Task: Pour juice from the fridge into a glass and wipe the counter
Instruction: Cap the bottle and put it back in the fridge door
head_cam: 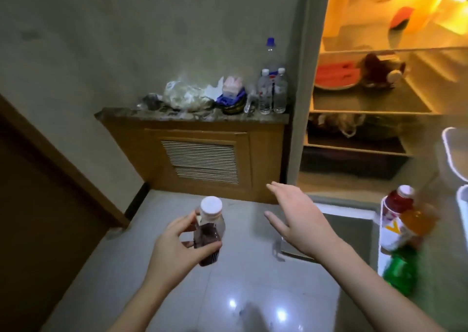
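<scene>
1. Lower left of centre: left hand (174,243) wrapped around a small juice bottle (209,233), white cap up, dark liquid inside, held upright over the tiled floor (240,293).
2. Centre, upper half: stone-topped table (192,117) against the wall, carrying crumpled plastic bags (187,96), a blue-and-pink bundle (231,91) and clear water bottles (272,88) at its right end, just beside the fridge.
3. Right of centre, low: right hand (298,217) spread wide and flat, fingers apart, holding nothing, clear of the juice bottle.
4. Right side: open fridge (298,103), lit yellow inside, with a plate of red slices (336,74) on a shelf.
5. Lower right edge: door rack with a red-topped bottle (397,212), an orange one (417,221) and a green one (401,271), blurred.
</scene>
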